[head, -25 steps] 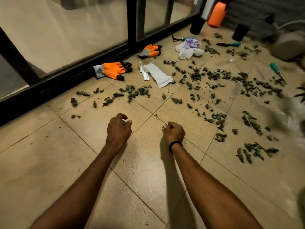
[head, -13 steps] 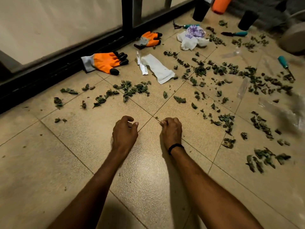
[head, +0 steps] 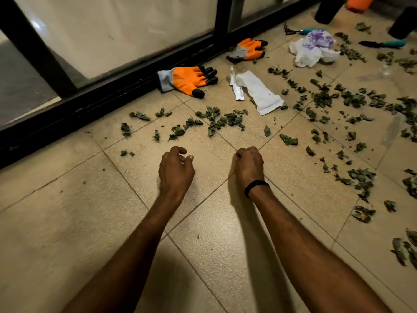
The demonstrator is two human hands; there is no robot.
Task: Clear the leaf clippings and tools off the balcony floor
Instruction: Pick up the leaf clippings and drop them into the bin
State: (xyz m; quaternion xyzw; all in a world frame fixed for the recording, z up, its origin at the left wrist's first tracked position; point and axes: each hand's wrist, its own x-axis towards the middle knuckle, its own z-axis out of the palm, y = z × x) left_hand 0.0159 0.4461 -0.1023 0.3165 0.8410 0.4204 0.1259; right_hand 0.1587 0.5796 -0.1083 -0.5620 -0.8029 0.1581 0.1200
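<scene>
Green leaf clippings lie scattered over the tan floor tiles, thickest to the right. Just short of them hover my left hand and my right hand, both above bare tile. My left hand's fingers hang loosely curled and hold nothing. My right hand is curled into a fist with nothing visible in it. An orange glove lies by the door track, a second one farther back. Two teal-handled tools lie at the far right.
A black sliding-door track runs along the left. A white paper wrapper and a crumpled white bag with purple print lie among the leaves. Two black pots and an orange container stand at the back.
The view has shifted down and closer to the floor. Both hands have drifted a little nearer each other and the leaves. My right hand's fingers have curled in tighter.
</scene>
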